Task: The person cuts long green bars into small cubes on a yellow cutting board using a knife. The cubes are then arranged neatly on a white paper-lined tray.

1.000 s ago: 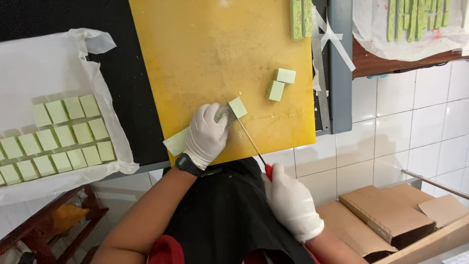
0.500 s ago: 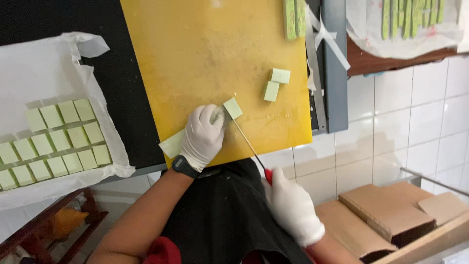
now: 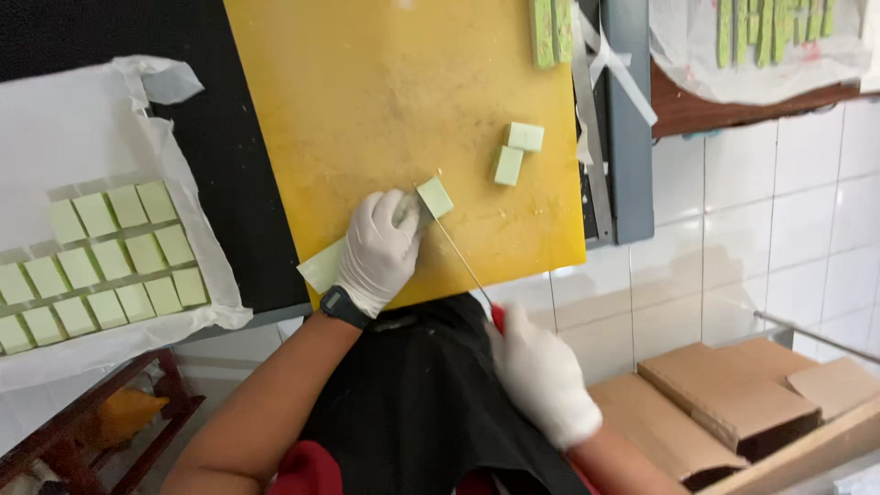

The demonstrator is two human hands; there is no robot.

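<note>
Now left hand pressing down, grip on green bar, right hand clenched around knife

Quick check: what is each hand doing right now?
Left hand: pressed down on the pale green bar, on the cutting board.
Right hand: closed on the red-handled knife.

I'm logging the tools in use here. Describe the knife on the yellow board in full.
The knife has a thin, narrow, metal-looking blade and a red handle, mostly hidden in the gloved right hand. It lies diagonally, tip far from the person, cutting edge down on the yellow cutting board. The blade sits against the pale green bar beside its end piece, which the left hand steadies.
</note>
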